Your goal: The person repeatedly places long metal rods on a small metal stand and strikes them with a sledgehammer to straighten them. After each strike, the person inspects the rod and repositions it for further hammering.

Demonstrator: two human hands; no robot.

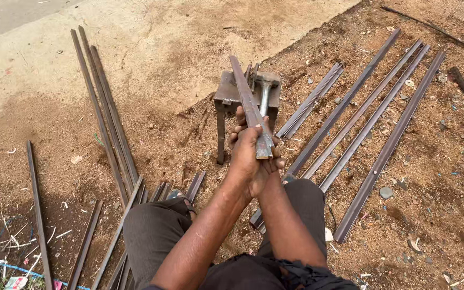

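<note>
Here, both hands [253, 156] round steel bar [245, 96]

— What sort of place is this?
— An open-air metalworking yard on bare reddish-brown dirt ground [436, 177].
— What shows it?
— Long rusty steel bars [374, 166] lie in rows on the soil, and a small rusty steel work stand [225, 99] stands among them beside a pale concrete slab [151, 43].
</note>
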